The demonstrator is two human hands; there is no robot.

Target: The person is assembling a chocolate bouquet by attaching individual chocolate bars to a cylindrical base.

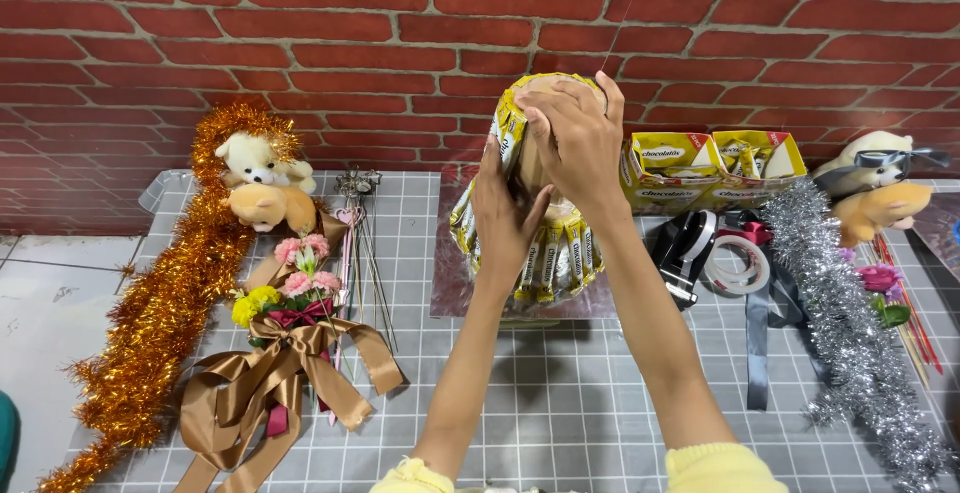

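A red brick wall [300, 33] fills the far side, and a mat of grey squares [580, 403] covers the near floor. On the mat's left edge a long orange tinsel garland [160, 313] runs from far to near, curling round two small plush bears [262, 185], one white above one tan. On the right a silver tinsel garland [850, 333] trails toward the near right corner below another pair of plush bears [872, 193].

In the middle, on a shiny pinkish board [450, 283], stands a tiered tower of yellow snack sticks [555, 253], upright and ringed in rows. The left hand [505, 215] lies flat and open against the tower's left side, fingers up. The right hand [575, 138] cups over its top tier, fingers spread and curled around it; both hands hide much of the tower's upper part.

Just right of the tower sit two open yellow snack boxes [712, 168], then rolls of tape [738, 261] and dark grey ribbon [758, 343]. Left of the tower lie a brown satin bow [290, 373] with small pink and yellow flowers [295, 278], and thin metal sticks [362, 243].
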